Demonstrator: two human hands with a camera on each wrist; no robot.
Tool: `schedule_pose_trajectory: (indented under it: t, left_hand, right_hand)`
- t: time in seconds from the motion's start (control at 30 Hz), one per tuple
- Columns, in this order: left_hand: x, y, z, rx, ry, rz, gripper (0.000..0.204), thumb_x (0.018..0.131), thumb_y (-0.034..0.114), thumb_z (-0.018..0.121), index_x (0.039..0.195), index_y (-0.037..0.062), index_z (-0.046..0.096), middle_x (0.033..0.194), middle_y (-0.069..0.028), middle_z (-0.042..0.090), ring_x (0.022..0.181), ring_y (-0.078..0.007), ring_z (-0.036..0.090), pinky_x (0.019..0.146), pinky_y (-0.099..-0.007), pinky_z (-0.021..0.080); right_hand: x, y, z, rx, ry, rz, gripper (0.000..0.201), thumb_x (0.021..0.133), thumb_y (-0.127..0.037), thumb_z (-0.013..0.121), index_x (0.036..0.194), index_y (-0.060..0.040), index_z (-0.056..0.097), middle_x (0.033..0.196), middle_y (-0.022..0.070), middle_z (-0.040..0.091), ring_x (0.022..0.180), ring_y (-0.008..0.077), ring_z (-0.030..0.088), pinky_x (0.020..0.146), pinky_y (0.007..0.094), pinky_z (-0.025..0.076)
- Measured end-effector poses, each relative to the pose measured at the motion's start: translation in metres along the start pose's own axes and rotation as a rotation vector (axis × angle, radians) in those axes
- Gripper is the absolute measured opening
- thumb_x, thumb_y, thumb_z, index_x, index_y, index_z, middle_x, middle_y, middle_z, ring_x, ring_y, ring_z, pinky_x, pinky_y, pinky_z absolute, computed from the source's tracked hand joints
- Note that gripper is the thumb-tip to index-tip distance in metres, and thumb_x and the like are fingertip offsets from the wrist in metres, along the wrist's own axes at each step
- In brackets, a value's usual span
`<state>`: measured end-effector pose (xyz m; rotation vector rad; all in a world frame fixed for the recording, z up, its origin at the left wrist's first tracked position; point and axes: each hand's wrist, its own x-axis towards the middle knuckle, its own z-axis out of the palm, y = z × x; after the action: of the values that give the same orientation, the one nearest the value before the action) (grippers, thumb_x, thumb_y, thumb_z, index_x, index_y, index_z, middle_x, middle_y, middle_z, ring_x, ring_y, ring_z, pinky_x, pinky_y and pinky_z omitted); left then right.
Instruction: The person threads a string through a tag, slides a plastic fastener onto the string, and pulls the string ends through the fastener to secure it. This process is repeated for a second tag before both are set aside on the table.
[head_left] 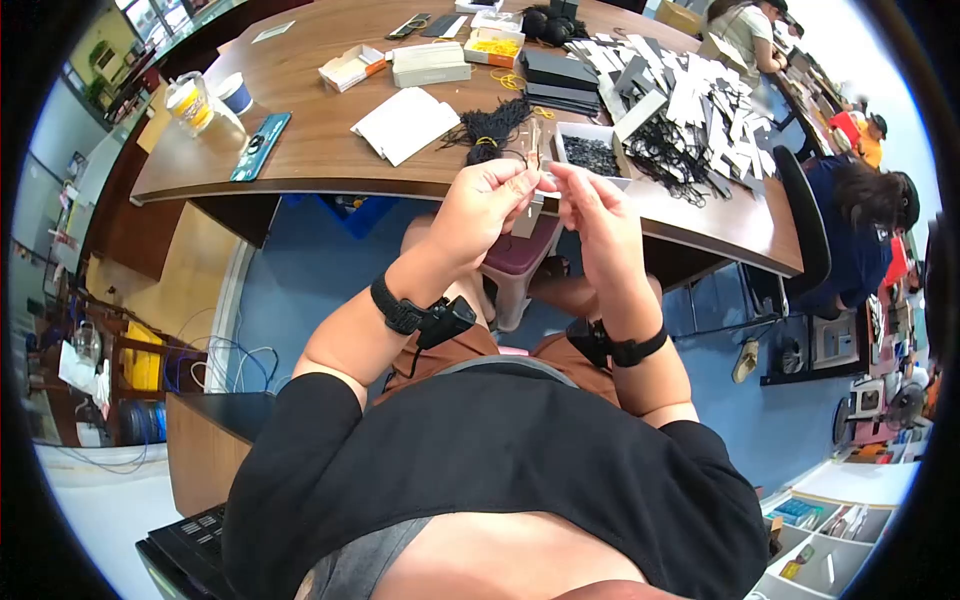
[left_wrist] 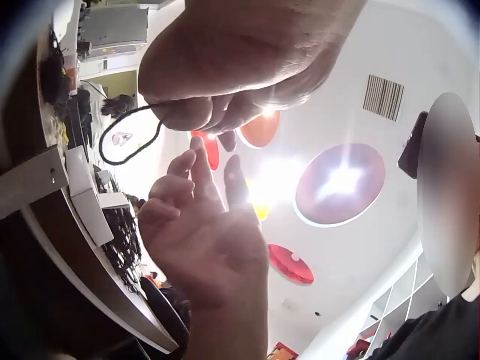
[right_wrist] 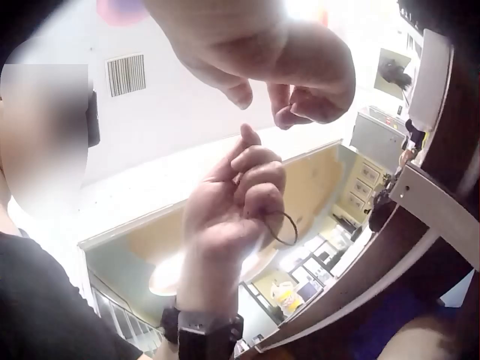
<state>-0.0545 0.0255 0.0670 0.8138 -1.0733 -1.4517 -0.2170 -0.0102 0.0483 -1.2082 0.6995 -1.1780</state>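
Note:
Both hands are raised close together over the table's front edge. The left hand (head_left: 478, 212) pinches a thin black cord loop (left_wrist: 103, 146) between thumb and fingers, and the loop hangs out past the fingertips. In the right wrist view that loop (right_wrist: 294, 229) sticks out beside the left hand's curled fingers. The right hand (head_left: 608, 222) is just beside the left, fingers loosely bent, with a gap between its thumb and fingertips and nothing visible in it. A bundle of black cords (head_left: 495, 128) lies behind the hands, next to a white tray (head_left: 625, 183) of small black pieces.
A white plate with a hole (right_wrist: 435, 210) juts out at the table edge. Many white and black card strips (head_left: 690, 95) are heaped at the right over loose black cords. White paper (head_left: 405, 125), small boxes (head_left: 430, 65), a cup (head_left: 234, 93) and a teal packet (head_left: 262, 147) lie left.

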Motion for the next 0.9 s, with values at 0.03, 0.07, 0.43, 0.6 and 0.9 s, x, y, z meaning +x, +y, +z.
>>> schedule_pose_trajectory:
  t: [0.03,0.07,0.43,0.6,0.9]
  left_hand:
    - [0.001,-0.001,0.001,0.088,-0.028,0.076,0.022,0.094,0.02,0.052,0.087,0.0018,0.061,0.063,0.0076,0.042,0.051,-0.0005,0.03,0.045,-0.0171,0.023]
    - [0.002,-0.004,0.003,0.173,-0.057,0.152,0.021,0.094,0.02,0.053,0.086,0.0018,0.061,0.064,0.0075,0.043,0.052,-0.0002,0.03,0.045,-0.0171,0.023]
    - [0.001,-0.017,0.009,0.712,-0.145,0.251,0.018,0.088,0.011,0.05,0.085,-0.0028,0.061,0.072,-0.009,0.06,0.068,-0.0148,0.055,0.063,-0.029,0.044]
    - [-0.005,-0.018,0.011,0.603,-0.255,0.083,0.02,0.088,0.013,0.052,0.08,-0.0022,0.062,0.066,-0.0039,0.059,0.058,-0.0088,0.052,0.055,-0.0248,0.043]
    - [-0.01,-0.018,0.002,0.394,-0.302,-0.312,0.021,0.09,0.011,0.052,0.098,-0.0041,0.064,0.08,-0.0042,0.065,0.072,-0.0084,0.059,0.065,-0.0226,0.048]
  right_hand:
    - [0.001,-0.008,0.002,-0.004,-0.041,0.022,0.026,0.089,-0.02,0.06,0.105,0.0005,0.064,0.09,0.0026,0.065,0.071,0.0053,0.054,0.064,0.0185,0.042]
    - [0.001,-0.017,0.006,-0.01,-0.081,0.047,0.026,0.089,-0.019,0.06,0.105,0.0005,0.064,0.091,0.0027,0.065,0.074,0.006,0.055,0.066,0.0194,0.043]
    - [-0.001,-0.007,-0.013,-0.015,-0.118,0.156,0.025,0.088,-0.022,0.061,0.096,0.0009,0.067,0.073,0.0008,0.061,0.063,0.0056,0.051,0.058,0.019,0.038]
    - [-0.007,-0.008,-0.016,0.237,-0.179,0.278,0.027,0.09,-0.022,0.057,0.103,-0.0007,0.065,0.081,0.002,0.064,0.06,0.0061,0.051,0.057,0.0178,0.036]
    - [-0.002,0.006,-0.022,0.236,-0.172,0.198,0.018,0.087,-0.017,0.06,0.099,-0.0046,0.068,0.087,0.0007,0.064,0.071,0.0055,0.052,0.065,0.0194,0.039]
